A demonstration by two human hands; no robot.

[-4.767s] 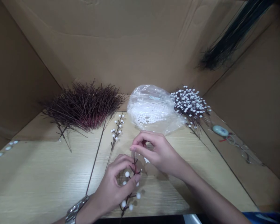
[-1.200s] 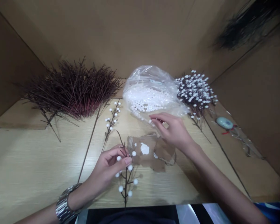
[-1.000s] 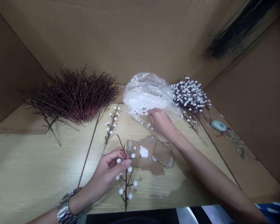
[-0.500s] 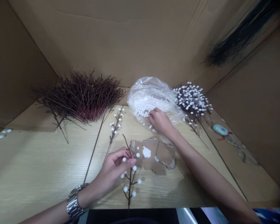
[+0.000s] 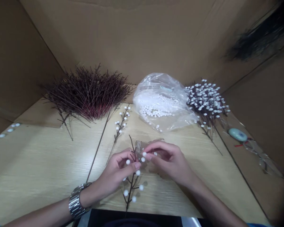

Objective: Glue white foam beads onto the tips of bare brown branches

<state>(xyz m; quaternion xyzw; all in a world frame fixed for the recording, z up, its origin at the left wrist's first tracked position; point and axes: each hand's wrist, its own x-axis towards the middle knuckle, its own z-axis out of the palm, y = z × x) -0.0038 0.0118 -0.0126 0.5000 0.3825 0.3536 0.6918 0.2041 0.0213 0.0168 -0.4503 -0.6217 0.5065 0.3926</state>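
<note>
My left hand [image 5: 123, 166] pinches a brown artificial twig [image 5: 132, 186] near its upper part, and several white balls sit on the twig's side branches. Between thumb and forefinger, my right hand [image 5: 168, 159] holds a small white ball [image 5: 144, 154], close to the twig's upper right side. Partly hidden behind my right hand lies a torn piece of cardboard [image 5: 153, 168] with a white patch on it. Beyond it, a clear plastic bag [image 5: 161, 85] lies open toward me with many loose white balls [image 5: 153, 111] inside and at its mouth.
A large heap of bare brown twigs [image 5: 87, 91] lies at the back left. One twig with white balls [image 5: 120, 124] rests left of the bag. Right of the bag is a bunch of white-tipped twigs [image 5: 207, 99]. A pale green oval object [image 5: 238, 134] and glasses [image 5: 255, 149] lie farther right. Cardboard walls [image 5: 132, 41] surround the table.
My right hand has come back from the bag toward me, carrying a white ball to beside the twig. My left hand keeps its hold on the twig. The view has shifted slightly.
</note>
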